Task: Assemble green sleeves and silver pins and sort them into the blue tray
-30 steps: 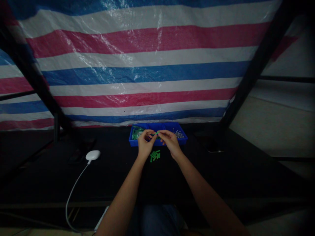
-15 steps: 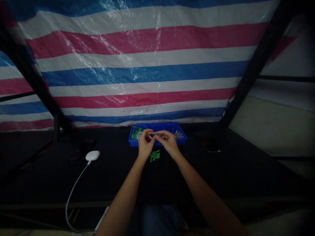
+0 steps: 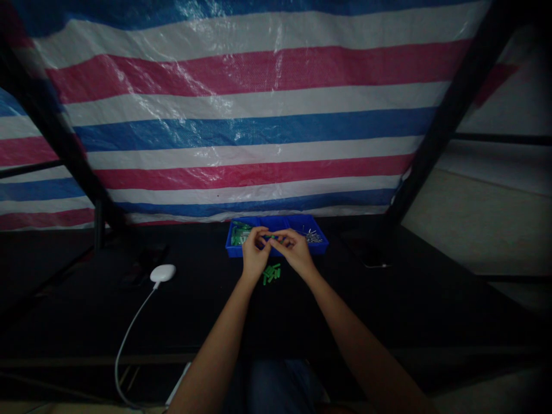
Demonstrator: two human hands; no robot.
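Observation:
Above the front edge of the blue tray [image 3: 235, 251], my left hand [image 3: 255, 253] and my right hand [image 3: 296, 250] meet at their fingertips. Both are closed in a pinch around a small green wall plug [image 3: 272, 237], mostly covered by the fingers. Whether a screw is in it too, I cannot tell. Just below my hands a loose pile of green wall plugs [image 3: 271, 273] lies on the black table. In the tray's left compartment are green packets [image 3: 240, 234]; its right compartment holds several silvery screws [image 3: 313, 236].
A white rounded device [image 3: 163, 273] with a white cable [image 3: 125, 339] lies on the table [image 3: 194, 322] to the left. A dark flat phone-like object [image 3: 371, 256] is at the right. Behind the table hangs a striped plastic sheet [image 3: 259, 132] between dark slanted posts [image 3: 440, 126].
My right fingers have shifted slightly around the green wall plug, and less green shows between the hands. The tray and the pile stay in place.

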